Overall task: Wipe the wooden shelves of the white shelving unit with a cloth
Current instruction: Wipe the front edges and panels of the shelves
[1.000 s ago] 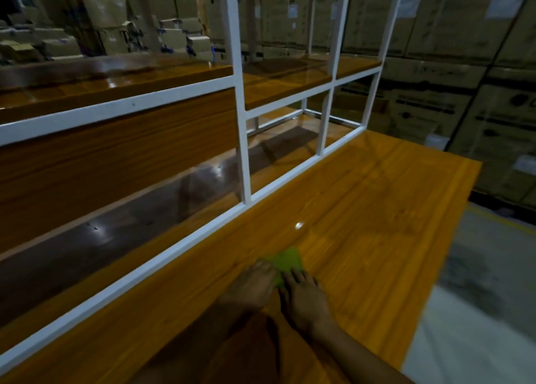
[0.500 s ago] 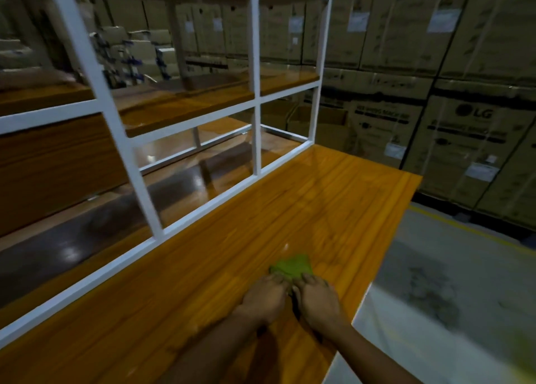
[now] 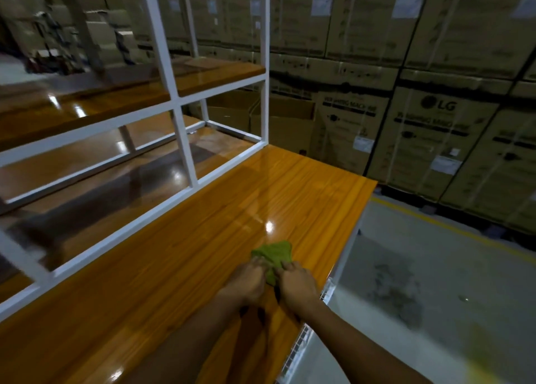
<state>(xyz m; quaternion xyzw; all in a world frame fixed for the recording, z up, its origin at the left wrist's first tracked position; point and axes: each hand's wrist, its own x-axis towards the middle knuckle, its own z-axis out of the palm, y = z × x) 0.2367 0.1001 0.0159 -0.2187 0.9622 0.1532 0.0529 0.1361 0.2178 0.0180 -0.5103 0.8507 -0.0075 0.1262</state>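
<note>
At lower centre, the left hand [image 3: 249, 279] and right hand [image 3: 298, 283] lie side by side, fingers curled into the near edge of a crumpled green cloth [image 3: 275, 252]. They are probably bunching it to press on the glossy orange wooden shelf [image 3: 185, 256]. The fingertips are buried in fabric. Beyond, the white metal frame [image 3: 185, 142] blurs.

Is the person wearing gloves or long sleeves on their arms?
No gloves. The left hand and right hand are bare. Both forearms are bare too, no sleeves in view. No watch, rings or bracelets show, though it is dim.
</note>
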